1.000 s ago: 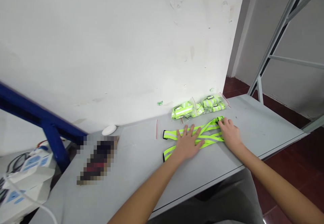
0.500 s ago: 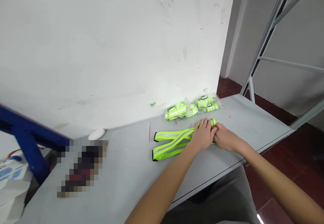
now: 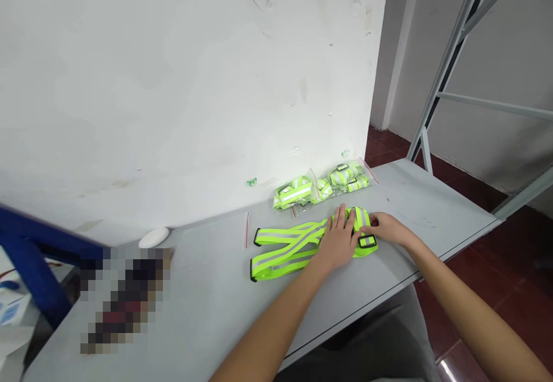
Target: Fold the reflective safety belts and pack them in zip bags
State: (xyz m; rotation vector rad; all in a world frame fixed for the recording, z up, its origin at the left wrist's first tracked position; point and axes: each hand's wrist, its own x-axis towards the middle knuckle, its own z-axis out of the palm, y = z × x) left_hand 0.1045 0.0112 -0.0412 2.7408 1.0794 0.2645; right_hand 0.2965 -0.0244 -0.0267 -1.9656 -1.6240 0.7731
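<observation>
At left, we should level the left buckles (image 3: pixel 252 270) so the straps (image 3: pixel 276 255) lie flat along the table (image 3: pixel 207 313). Our left hand (image 3: pixel 339 244) rests across the straps, fingers extended, grip released — we should press evenly there to prevent twisting. Our right hand (image 3: pixel 386 227) meets the straps' right end beside the right buckle (image 3: pixel 367 241); whether its grip pinches webbing, we cannot tell. We should square that end — without dragging the crossed section.

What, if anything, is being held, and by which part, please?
The left grip lies flat on the lime straps; the right grip touches their folded end; pinching cannot be told.
</observation>
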